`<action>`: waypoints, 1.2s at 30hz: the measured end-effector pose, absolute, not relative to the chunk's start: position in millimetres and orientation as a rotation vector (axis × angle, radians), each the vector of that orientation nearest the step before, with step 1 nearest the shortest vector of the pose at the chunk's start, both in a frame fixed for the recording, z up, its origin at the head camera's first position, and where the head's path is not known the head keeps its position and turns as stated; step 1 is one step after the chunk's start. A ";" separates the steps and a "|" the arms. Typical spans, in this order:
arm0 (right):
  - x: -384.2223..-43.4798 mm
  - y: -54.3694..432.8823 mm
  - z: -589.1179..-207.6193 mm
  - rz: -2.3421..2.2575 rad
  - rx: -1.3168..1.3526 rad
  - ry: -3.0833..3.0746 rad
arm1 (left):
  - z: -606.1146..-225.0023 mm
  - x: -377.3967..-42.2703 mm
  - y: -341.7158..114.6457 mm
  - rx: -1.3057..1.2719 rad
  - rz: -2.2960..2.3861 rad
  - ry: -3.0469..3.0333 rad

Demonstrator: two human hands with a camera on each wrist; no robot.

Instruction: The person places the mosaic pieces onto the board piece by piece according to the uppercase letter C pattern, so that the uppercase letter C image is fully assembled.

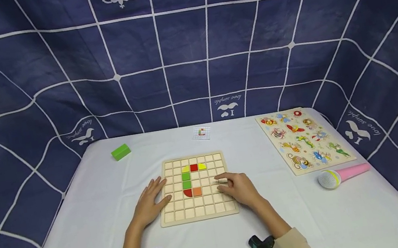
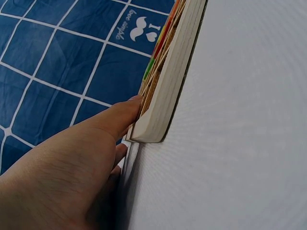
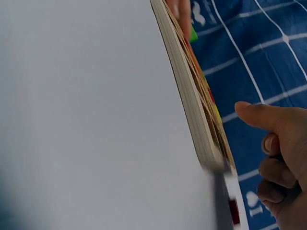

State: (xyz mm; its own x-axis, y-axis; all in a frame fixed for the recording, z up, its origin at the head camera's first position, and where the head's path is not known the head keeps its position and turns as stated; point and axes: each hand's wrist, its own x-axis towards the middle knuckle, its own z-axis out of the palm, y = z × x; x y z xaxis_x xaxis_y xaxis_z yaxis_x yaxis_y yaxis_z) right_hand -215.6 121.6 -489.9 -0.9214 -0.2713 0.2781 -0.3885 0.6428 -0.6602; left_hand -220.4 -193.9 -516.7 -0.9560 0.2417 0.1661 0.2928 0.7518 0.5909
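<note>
A wooden grid board [image 1: 213, 211] lies in the middle of the table. Coloured tiles sit in its cells: a red square [image 1: 194, 168] between two yellow pieces, two green squares [image 1: 186, 176] below on the left, then a red quarter-round [image 1: 188, 193] beside an orange square [image 1: 196, 191]. My left hand [image 1: 149, 202] rests at the board's left edge, fingers spread and thumb tip on the rim [image 2: 144, 108]. Over the board's right columns is my right hand [image 1: 239, 187], its thumb and index finger apart and the other fingers loosely curled. Nothing shows between them.
A small card [image 1: 202, 133] printed with a coloured grid pattern lies behind the board. At the back left is a green block [image 1: 120, 152]. To the right are a wooden insect puzzle [image 1: 288, 161] and a pink toy microphone [image 1: 353, 171]. Blue checked cloth [image 1: 184, 38] hangs around the table.
</note>
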 end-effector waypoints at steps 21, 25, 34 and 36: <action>-220.7 180.2 -505.5 1.056 0.430 -2.759 | -514.1 -219.3 -192.3 -0.434 -0.987 -2.863; -221.1 184.1 -503.6 1.035 0.392 -2.795 | -514.4 -219.3 -191.9 -0.428 -0.989 -2.868; -217.6 201.4 -501.1 1.057 0.305 -2.816 | -513.5 -219.3 -192.4 -0.427 -0.985 -2.872; -218.7 202.4 -502.4 1.067 0.322 -2.806 | -513.3 -219.4 -192.5 -0.424 -0.983 -2.872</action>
